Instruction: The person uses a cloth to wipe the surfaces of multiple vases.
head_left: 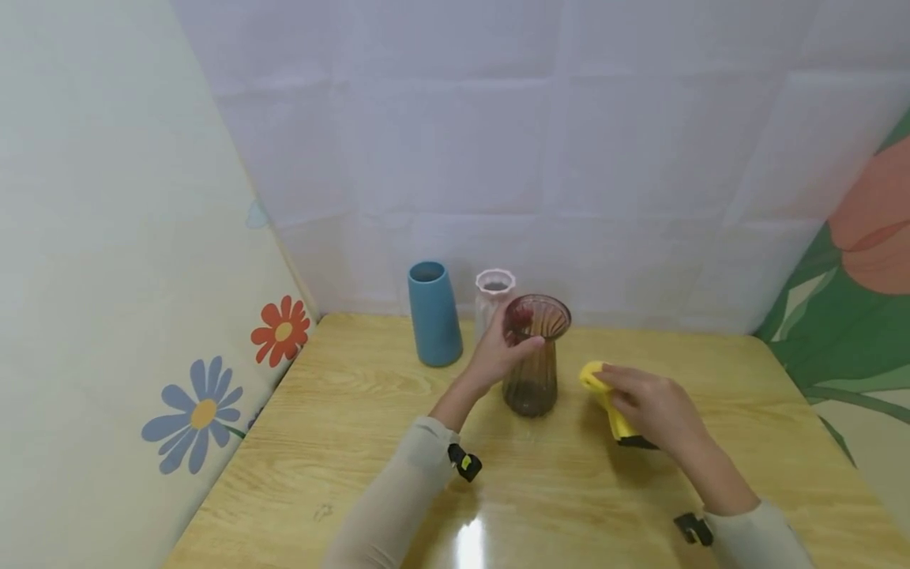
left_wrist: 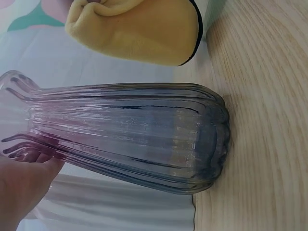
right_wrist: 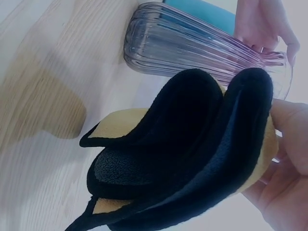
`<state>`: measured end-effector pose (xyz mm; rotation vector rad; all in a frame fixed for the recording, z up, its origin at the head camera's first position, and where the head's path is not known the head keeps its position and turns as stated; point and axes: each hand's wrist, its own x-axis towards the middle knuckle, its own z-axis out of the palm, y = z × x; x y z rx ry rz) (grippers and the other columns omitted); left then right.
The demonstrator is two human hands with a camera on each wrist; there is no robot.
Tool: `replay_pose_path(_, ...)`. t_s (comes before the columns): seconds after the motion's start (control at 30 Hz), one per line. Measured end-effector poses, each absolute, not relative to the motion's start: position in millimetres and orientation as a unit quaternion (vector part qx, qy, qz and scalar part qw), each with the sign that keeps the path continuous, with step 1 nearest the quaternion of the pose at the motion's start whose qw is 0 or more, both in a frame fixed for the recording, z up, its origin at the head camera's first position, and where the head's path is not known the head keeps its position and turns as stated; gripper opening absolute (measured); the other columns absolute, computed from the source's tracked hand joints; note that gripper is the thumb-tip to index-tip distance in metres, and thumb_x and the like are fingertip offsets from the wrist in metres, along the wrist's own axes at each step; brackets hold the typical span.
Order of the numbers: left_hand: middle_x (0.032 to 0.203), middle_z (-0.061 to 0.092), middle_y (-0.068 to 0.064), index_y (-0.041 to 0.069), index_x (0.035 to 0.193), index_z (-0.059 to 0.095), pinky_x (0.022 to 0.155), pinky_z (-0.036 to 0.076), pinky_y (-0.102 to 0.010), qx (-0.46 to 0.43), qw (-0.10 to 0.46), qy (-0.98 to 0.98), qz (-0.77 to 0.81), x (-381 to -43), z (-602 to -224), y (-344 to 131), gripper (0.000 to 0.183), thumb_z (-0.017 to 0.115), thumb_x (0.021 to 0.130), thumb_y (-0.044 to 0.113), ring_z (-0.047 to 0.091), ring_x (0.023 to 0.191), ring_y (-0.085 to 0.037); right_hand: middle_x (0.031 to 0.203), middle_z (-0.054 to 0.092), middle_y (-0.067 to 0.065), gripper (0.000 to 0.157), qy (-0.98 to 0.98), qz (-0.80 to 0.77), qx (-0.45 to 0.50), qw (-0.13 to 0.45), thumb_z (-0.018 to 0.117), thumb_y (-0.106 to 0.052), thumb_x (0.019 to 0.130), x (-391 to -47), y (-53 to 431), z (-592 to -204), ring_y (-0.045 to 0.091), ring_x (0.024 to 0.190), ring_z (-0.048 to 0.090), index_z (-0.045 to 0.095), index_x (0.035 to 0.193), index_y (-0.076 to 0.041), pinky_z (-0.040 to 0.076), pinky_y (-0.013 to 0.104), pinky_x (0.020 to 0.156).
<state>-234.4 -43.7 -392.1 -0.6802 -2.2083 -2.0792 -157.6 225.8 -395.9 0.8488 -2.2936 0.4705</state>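
Observation:
A ribbed glass vase [head_left: 532, 379], purple at its flared rim and grey toward the base, stands on the table in the head view. My left hand [head_left: 498, 352] grips it near the neck, with the thumb on the near side. To its right, my right hand [head_left: 654, 407] holds a folded cloth [head_left: 613, 407], yellow with a dark edging, above the table and apart from the vase. The right wrist view shows the dark grey inner side of the cloth [right_wrist: 192, 144] in loose folds. In the left wrist view the vase [left_wrist: 130, 134] looks see-through.
A blue vase [head_left: 435, 316] stands at the back left of the wooden table [head_left: 341, 458]. Between it and the glass vase is a white vase [head_left: 490, 296] with a scalloped rim, partly hidden by my left hand. A white sheet [head_left: 455, 142] hangs behind the table.

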Motion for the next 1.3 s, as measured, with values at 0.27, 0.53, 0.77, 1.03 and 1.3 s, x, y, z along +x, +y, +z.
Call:
replay_pose_path(0.27, 0.156, 0.038, -0.018, 0.015, 0.157, 0.027, 0.118, 0.033, -0.046, -0.228, 0.036, -0.715, -0.66, -238.8, -392.1, -36.1, 0.084, 0.078, 0.089, 0.015, 0.039, 0.145, -0.034, 0.107, 0.076, 0.013, 0.038, -0.882, 0.17, 0.308, 0.314, 0.082, 0.004, 0.071, -156.8, 237.7, -396.9, 0.034, 0.086, 0.075, 0.079, 0.107, -0.008, 0.06, 0.048, 0.067)
replay_pose_path(0.53, 0.153, 0.036, -0.018, 0.013, 0.156, 0.029, 0.115, 0.038, -0.042, -0.221, 0.039, -0.71, -0.667, -241.3, -390.0, -27.5, 0.082, 0.076, 0.089, 0.006, 0.043, 0.141, -0.034, 0.109, 0.076, 0.012, 0.04, -0.89, 0.163, 0.293, 0.309, 0.083, 0.003, 0.071, -154.7, 246.8, -393.9, 0.034, 0.087, 0.075, 0.079, 0.108, -0.009, 0.059, 0.05, 0.068)
replay_pose_path(0.77, 0.149, 0.043, -0.019, 0.01, 0.154, 0.031, 0.112, 0.042, -0.038, -0.214, 0.035, -0.707, -0.674, -243.3, -389.7, -21.3, 0.079, 0.076, 0.089, 0.005, 0.046, 0.139, -0.034, 0.114, 0.074, 0.015, 0.04, -0.907, 0.147, 0.272, 0.286, 0.082, 0.002, 0.074, -150.1, 256.4, -389.9, 0.037, 0.09, 0.074, 0.077, 0.112, -0.007, 0.059, 0.051, 0.068)
replay_pose_path(1.03, 0.146, 0.048, -0.018, 0.011, 0.153, 0.032, 0.11, 0.045, -0.038, -0.201, 0.035, -0.718, -0.666, -248.7, -388.4, -14.1, 0.078, 0.078, 0.089, 0.012, 0.049, 0.136, -0.033, 0.114, 0.074, 0.017, 0.04, -0.905, 0.121, 0.272, 0.305, 0.082, 0.001, 0.073, -148.3, 266.0, -387.2, 0.038, 0.085, 0.073, 0.076, 0.112, -0.006, 0.058, 0.05, 0.06)
replay_pose_path(1.3, 0.143, 0.051, -0.016, 0.011, 0.152, 0.036, 0.108, 0.046, -0.038, -0.186, 0.054, -0.731, -0.655, -256.9, -390.3, -4.3, 0.08, 0.082, 0.086, 0.016, 0.052, 0.133, -0.03, 0.115, 0.074, 0.015, 0.052, -0.889, 0.097, 0.287, 0.344, 0.086, 0.003, 0.065, -148.2, 276.9, -390.9, 0.036, 0.079, 0.072, 0.076, 0.114, -0.009, 0.055, 0.048, 0.054)
